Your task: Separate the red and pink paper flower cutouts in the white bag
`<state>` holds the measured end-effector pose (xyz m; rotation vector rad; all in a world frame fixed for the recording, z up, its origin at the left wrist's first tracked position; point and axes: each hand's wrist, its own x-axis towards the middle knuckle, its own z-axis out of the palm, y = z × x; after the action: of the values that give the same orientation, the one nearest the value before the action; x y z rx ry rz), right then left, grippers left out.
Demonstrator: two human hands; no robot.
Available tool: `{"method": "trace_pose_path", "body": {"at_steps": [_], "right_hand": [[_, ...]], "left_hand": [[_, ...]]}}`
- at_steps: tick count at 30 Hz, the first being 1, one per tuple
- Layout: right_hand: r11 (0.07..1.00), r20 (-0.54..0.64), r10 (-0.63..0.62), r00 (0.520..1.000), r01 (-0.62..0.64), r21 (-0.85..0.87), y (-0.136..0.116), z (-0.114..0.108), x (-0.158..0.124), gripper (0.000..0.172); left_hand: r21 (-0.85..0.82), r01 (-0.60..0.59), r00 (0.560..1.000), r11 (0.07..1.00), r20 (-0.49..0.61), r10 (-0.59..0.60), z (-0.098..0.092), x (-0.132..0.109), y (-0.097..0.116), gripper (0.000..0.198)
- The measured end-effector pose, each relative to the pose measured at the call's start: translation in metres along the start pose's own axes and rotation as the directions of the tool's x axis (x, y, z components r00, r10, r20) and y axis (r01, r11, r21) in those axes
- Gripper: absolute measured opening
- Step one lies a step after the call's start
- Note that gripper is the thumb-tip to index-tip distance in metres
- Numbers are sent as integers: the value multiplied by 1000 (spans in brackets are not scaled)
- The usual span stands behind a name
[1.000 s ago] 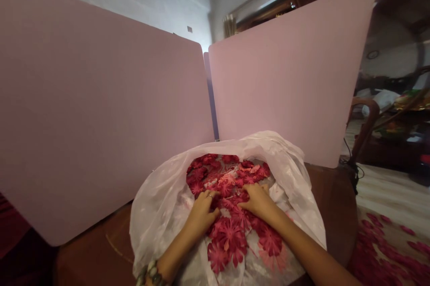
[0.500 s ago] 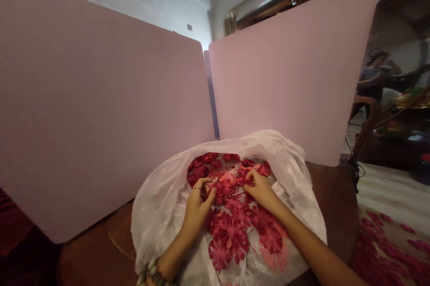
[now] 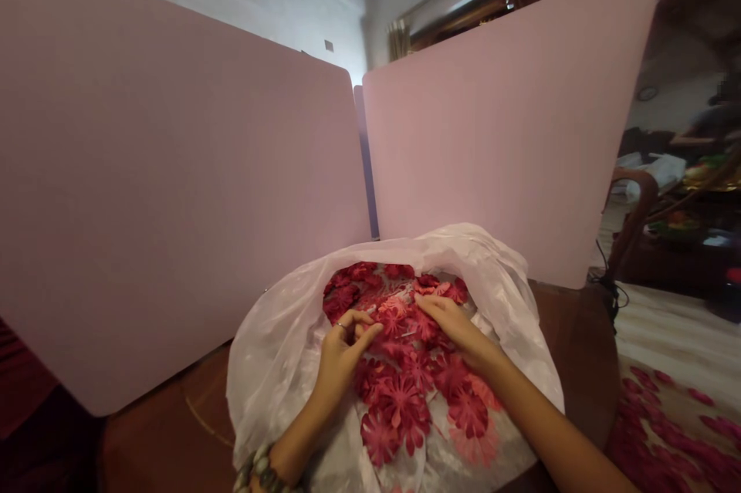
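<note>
Head view, lower centre: left hand [image 3: 344,362], fingers [image 3: 364,331] curled among red flower cutouts [image 3: 399,400], whether gripping one cannot be told; right hand [image 3: 455,331], fingers [image 3: 431,306] extended, resting on the cutouts. Cutouts lie inside a white plastic bag [image 3: 272,393] on a wooden table [image 3: 579,369]. Beyond, upper left: pink upright panel [image 3: 174,169].

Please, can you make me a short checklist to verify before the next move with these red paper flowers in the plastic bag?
1. White plastic bag open around the red paper flowers: ok.
2. Bag resting on the wooden table: ok.
3. Right hand lying on the flowers, fingers extended: ok.
4. Left hand holding a flower: cannot tell, fingers curled over the pile.
5. Beaded bracelet clear of the flowers: ok.
6. Red shapes on the floor rug loose, not printed: cannot tell.
</note>
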<state>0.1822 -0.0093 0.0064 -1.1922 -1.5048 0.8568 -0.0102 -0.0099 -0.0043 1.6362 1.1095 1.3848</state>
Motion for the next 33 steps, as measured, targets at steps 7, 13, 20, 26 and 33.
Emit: {"method": "trace_pose_path", "body": {"at_steps": [7, 13, 20, 26, 33], "right_hand": [[944, 318, -109, 942, 199, -264, 12, -1, -2, 25], [883, 153, -180, 972, 229, -410, 25, -3, 8, 27], [826, 74, -144, 987, 161, -541, 54, 1, 23, 38], [666, 105, 11, 994, 71, -743, 43, -1, 22, 43], [549, 54, 75, 996, 4, -836, 39, -4, 25, 52]], "left_hand": [[54, -38, 996, 998, 89, 33, 1, -3, 5, 26], [178, -72, 986, 981, 158, 44, 3, 0, -5, 23], [190, -84, 983, 978, 178, 50, 5, -2, -6, 23], [190, -66, 983, 980, 178, 32, 6, -2, -5, 21], [130, 25, 989, 991, 144, -44, 7, -4, -5, 31]]}}
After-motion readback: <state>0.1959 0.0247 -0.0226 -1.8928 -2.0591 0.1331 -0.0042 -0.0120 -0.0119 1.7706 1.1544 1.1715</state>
